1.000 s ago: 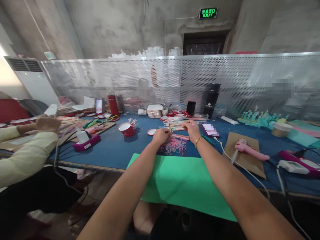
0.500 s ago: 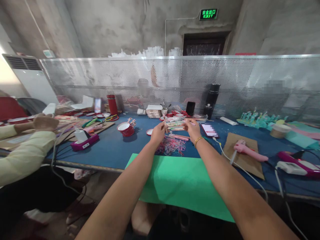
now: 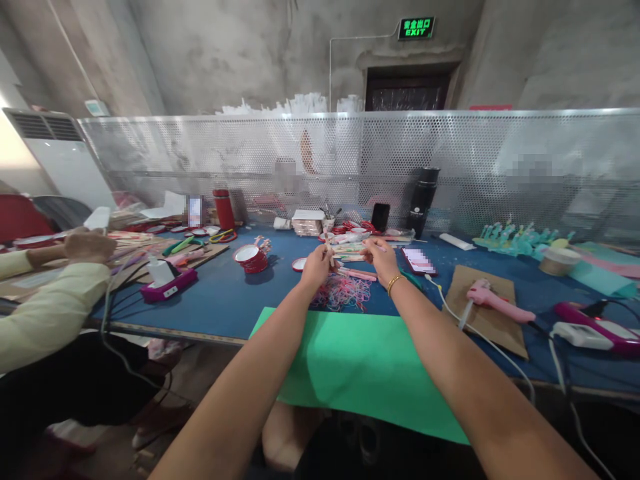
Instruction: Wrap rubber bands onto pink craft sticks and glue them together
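On the blue flat table (image 3: 215, 297), tangled pink-purple threads (image 3: 346, 294) lie loose near the left hand (image 3: 317, 265), whose fingers pinch a thin pale stick (image 3: 327, 236); the right hand (image 3: 384, 261) curls, its grip unclear. Work seems unfinished.

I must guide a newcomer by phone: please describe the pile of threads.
On the blue table, find the green sheet at its near edge. Beyond it, close to the left hand, lies the pile of threads: a curly multicoloured tangle, unlike the straight pink sticks behind.
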`<state>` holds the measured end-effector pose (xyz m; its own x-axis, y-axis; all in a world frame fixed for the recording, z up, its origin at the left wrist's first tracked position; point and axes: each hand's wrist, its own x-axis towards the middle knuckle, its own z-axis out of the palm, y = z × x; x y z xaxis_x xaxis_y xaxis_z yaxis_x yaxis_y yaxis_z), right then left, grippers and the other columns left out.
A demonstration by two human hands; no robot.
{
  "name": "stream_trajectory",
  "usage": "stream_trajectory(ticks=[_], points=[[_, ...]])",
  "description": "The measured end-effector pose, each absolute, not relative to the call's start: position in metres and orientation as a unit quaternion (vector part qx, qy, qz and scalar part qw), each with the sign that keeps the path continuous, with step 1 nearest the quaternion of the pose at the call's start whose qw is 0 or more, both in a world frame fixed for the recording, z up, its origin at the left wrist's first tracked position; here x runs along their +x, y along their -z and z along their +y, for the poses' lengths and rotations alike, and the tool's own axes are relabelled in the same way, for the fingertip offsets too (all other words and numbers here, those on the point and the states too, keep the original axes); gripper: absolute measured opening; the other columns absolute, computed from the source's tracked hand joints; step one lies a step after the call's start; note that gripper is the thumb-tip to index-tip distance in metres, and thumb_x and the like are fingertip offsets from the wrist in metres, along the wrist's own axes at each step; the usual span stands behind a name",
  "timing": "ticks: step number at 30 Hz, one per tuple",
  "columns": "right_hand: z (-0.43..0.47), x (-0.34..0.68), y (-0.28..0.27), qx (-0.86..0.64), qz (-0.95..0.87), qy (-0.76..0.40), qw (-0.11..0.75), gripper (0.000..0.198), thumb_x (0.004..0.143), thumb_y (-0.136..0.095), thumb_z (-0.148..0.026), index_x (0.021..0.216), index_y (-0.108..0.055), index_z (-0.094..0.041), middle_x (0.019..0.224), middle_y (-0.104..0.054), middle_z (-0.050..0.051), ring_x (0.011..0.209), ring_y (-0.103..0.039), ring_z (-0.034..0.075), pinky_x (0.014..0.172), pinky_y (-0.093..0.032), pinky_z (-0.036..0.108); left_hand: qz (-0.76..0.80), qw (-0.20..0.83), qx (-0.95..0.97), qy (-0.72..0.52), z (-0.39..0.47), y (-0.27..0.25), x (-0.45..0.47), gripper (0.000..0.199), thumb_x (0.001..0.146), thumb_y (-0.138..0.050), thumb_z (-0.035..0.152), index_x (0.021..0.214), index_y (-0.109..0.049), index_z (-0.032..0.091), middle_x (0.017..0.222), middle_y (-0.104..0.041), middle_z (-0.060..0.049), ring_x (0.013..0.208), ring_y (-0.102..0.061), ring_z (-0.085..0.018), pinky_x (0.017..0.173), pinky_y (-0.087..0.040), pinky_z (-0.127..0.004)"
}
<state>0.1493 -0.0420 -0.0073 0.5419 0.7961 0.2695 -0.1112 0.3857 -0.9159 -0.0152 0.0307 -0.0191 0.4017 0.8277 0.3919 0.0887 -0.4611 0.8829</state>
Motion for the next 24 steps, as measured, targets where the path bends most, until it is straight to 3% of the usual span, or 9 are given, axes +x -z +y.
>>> stream_trajectory(ticks=[5, 8, 11, 19, 24], points=[[-0.043, 0.15, 0.004, -0.442, -0.372, -0.325, 0.749, 0.02, 0.073, -0.058, -0.039, 0.079, -0.061, -0.02, 0.06, -0.065, -0.001, 0.057, -0.061, 0.012, 0.055, -0.048, 0.023, 0.347, 0.356, 0.742, -0.45, 0.03, 0.016, -0.018, 0.017, 0.088, -0.042, 0.031, 0.093, -0.052, 0.019, 0.058, -0.06, 0.002, 0.048, -0.054, -0.012, 0.05, -0.04, -0.022], [-0.042, 0.151, 0.005, -0.449, -0.385, -0.334, 0.734, 0.025, 0.071, -0.057, -0.035, 0.09, -0.061, -0.019, 0.058, -0.065, -0.002, 0.053, -0.059, 0.012, 0.055, -0.046, 0.023, 0.356, 0.343, 0.749, -0.442, 0.029, 0.015, -0.019, 0.019, 0.088, -0.041, 0.029, 0.098, -0.053, 0.018, 0.059, -0.06, 0.002, 0.049, -0.054, -0.012, 0.051, -0.039, -0.022], [-0.041, 0.15, 0.007, -0.456, -0.394, -0.334, 0.725, 0.035, 0.069, -0.058, -0.035, 0.1, -0.059, -0.02, 0.061, -0.066, -0.002, 0.053, -0.058, 0.011, 0.057, -0.046, 0.023, 0.356, 0.343, 0.755, -0.43, 0.028, 0.015, -0.018, 0.019, 0.087, -0.041, 0.03, 0.091, -0.054, 0.017, 0.06, -0.06, 0.001, 0.052, -0.055, -0.012, 0.052, -0.04, -0.023], [-0.045, 0.147, 0.01, -0.481, -0.452, -0.268, 0.701, 0.033, 0.063, -0.066, -0.029, 0.095, -0.07, -0.021, 0.084, -0.072, 0.003, 0.074, -0.063, 0.015, 0.07, -0.049, 0.027, 0.34, 0.384, 0.743, -0.43, 0.033, 0.02, -0.015, 0.015, 0.083, -0.042, 0.031, 0.081, -0.051, 0.019, 0.059, -0.059, 0.002, 0.054, -0.055, -0.012, 0.055, -0.041, -0.023], [-0.039, 0.152, 0.015, -0.504, -0.455, -0.228, 0.697, 0.029, 0.064, -0.066, -0.03, 0.091, -0.072, -0.022, 0.085, -0.072, 0.001, 0.071, -0.062, 0.014, 0.073, -0.048, 0.029, 0.332, 0.399, 0.74, -0.428, 0.031, 0.019, -0.014, 0.017, 0.084, -0.042, 0.032, 0.08, -0.05, 0.018, 0.057, -0.057, 0.002, 0.053, -0.053, -0.011, 0.055, -0.041, -0.023]])
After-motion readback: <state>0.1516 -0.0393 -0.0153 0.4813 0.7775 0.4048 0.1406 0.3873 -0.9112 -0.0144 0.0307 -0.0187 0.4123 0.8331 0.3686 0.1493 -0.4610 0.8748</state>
